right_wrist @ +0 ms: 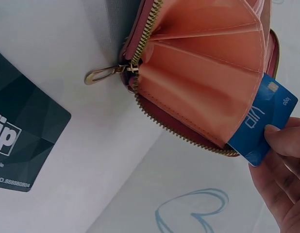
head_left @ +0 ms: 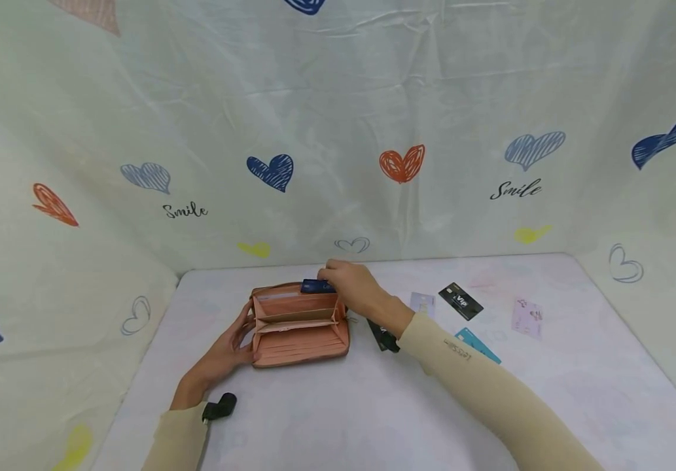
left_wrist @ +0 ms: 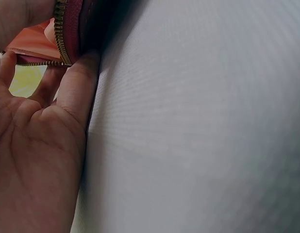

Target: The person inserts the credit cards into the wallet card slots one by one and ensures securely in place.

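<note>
A salmon-pink zip wallet lies unzipped on the table, its pleated compartments facing up. My left hand grips its left edge; in the left wrist view, fingers are around the brass-zipped rim. At the wallet's back right corner, my right hand pinches a blue VIP card between thumb and fingers. Part of that card is inside the rear compartment; its lower portion is hidden by the pink lining. A gold zip pull hangs from the wallet's right end.
Right of the wallet lie a dark card, partly covered by the right wrist, a pale lilac card, a black VIP card, a teal card and a pinkish card. A heart-printed curtain rises behind the table.
</note>
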`<state>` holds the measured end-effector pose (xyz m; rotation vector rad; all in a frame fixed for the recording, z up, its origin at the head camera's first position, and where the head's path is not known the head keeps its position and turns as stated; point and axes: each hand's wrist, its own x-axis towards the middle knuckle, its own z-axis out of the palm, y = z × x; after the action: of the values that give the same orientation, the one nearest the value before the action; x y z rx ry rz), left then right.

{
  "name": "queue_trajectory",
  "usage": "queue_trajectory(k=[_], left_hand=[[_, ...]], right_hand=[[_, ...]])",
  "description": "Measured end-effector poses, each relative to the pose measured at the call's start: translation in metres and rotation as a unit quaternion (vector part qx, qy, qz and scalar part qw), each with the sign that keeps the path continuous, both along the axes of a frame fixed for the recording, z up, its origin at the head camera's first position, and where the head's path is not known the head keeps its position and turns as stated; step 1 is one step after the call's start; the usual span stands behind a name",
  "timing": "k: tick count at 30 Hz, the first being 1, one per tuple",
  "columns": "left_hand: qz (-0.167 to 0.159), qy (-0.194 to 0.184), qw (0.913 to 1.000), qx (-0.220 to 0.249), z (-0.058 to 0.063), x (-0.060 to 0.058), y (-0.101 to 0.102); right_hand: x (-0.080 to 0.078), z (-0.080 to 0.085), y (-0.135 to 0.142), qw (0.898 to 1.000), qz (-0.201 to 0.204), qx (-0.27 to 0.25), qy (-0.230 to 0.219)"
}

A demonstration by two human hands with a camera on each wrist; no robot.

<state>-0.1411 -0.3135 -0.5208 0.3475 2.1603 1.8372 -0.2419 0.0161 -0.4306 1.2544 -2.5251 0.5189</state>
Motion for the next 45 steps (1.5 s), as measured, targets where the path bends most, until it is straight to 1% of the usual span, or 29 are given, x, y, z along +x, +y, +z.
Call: queue_trajectory(k=[3, 7, 10, 16, 23, 28, 31, 35, 40, 45], left_hand=[[0.001, 0.003, 1.0000, 0.002, 0.001, 0.000, 0.001], [0.005, 0.005, 1.0000, -0.003, 0.001, 0.000, 0.002], [0.010, 0.002, 0.9999, -0.008, 0.001, 0.000, 0.002], [0.017, 0.001, 0.9997, -0.016, 0.003, 0.001, 0.002], [0.017, -0.002, 0.9997, -0.015, 0.004, 0.001, 0.001], [0.012, 0.001, 0.9998, -0.014, 0.003, 0.001, 0.001], [0.011, 0.000, 0.9999, -0.012, 0.002, 0.001, 0.002], [0.015, -0.004, 0.9998, -0.013, 0.001, 0.001, 0.003], [0.013, -0.006, 0.9999, -0.010, 0.002, 0.001, 0.003], [0.013, -0.004, 0.9998, -0.013, 0.003, 0.001, 0.002]], right_hand=[[0.001, 0.002, -0.003, 1.000, 0.004, 0.025, 0.016], [0.002, 0.001, -0.008, 0.998, 0.000, 0.060, 0.036], [0.001, -0.001, -0.011, 0.996, -0.005, 0.080, 0.034], [0.000, 0.000, -0.014, 0.996, -0.007, 0.092, 0.011], [-0.001, 0.003, -0.016, 0.996, -0.001, 0.089, -0.003], [-0.001, 0.000, -0.019, 0.992, 0.003, 0.127, 0.008], [0.000, -0.004, -0.020, 0.989, -0.002, 0.148, 0.016], [0.001, -0.008, -0.022, 0.989, -0.011, 0.148, 0.023], [0.005, -0.011, -0.024, 0.987, -0.017, 0.159, 0.031], [0.009, -0.008, -0.025, 0.986, -0.027, 0.166, 0.018]])
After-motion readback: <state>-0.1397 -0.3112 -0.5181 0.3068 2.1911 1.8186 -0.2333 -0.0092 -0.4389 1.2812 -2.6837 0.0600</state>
